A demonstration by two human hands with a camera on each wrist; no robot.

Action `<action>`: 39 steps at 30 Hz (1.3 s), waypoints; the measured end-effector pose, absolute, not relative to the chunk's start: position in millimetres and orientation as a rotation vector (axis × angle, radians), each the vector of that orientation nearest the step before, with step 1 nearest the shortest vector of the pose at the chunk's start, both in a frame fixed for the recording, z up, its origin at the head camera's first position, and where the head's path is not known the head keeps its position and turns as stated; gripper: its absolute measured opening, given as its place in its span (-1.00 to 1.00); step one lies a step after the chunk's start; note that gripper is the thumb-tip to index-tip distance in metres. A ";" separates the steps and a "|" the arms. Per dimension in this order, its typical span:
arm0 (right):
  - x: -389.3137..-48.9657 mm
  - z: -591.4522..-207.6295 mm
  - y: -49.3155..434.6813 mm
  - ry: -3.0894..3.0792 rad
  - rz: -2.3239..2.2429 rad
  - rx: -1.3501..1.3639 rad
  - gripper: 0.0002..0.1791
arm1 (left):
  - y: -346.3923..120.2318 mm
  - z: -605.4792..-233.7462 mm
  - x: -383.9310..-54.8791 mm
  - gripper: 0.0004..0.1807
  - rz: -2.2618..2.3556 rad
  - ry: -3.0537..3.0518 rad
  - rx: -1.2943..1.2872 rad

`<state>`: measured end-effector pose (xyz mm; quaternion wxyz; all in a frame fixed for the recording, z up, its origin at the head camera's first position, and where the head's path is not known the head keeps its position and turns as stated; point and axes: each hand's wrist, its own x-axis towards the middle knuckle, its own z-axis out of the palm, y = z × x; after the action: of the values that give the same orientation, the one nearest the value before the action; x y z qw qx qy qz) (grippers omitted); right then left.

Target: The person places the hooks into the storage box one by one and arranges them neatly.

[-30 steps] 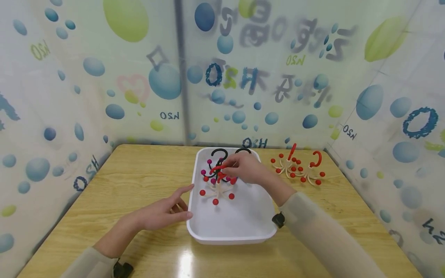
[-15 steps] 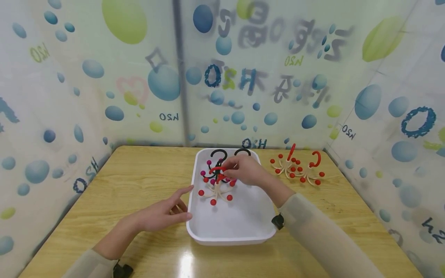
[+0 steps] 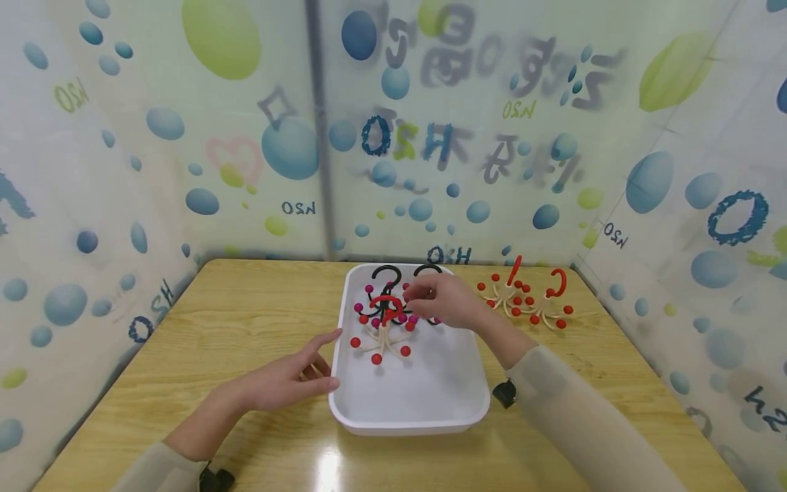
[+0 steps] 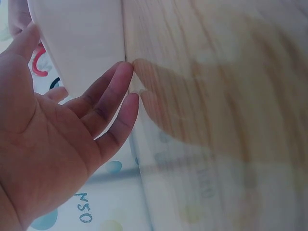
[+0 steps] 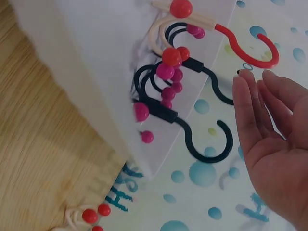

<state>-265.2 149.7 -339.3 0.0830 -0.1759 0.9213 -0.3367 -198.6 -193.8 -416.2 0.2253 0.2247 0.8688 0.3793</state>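
A white plastic tray [image 3: 412, 403] holds a head massager with a red hook handle [image 3: 386, 301] and cream legs [image 3: 384, 339] tipped with red balls. Behind it stand two black-hooked massagers [image 5: 163, 111] with magenta ball tips, partly covered by my right hand in the head view. My right hand [image 3: 444, 301] hovers over the tray, just right of the red hook, fingers loosely extended and holding nothing. At the tray's left side my left hand [image 3: 279, 376] is spread, thumb and index fingertip right at the rim, its palm showing in the left wrist view.
On the wooden table [image 3: 258, 294], right of the tray, two more red-hooked massagers [image 3: 505, 295] with cream legs lie close together. Walls with a bubble print [image 3: 246, 137] rise behind the table and on both sides.
My right hand has let go of the red-hooked massager and moved slightly right. That massager now stands in the tray on its own. The left hand stays at the rim.
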 end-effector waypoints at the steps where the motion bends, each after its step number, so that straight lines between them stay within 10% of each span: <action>1: -263.9 -338.5 153.5 2.751 -1.007 -0.509 -0.75 | -193.8 -416.3 -198.5 -0.01 1.046 2.397 0.618; 39: -227.8 -353.1 388.6 2.922 -1.317 -0.094 -0.47 | -192.0 -413.9 -197.7 -0.02 1.018 2.406 0.594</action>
<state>-227.8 388.6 -353.1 -0.0323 -0.0292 0.9108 -0.4106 -197.7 -192.0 -413.9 0.2288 0.2158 0.8742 0.3700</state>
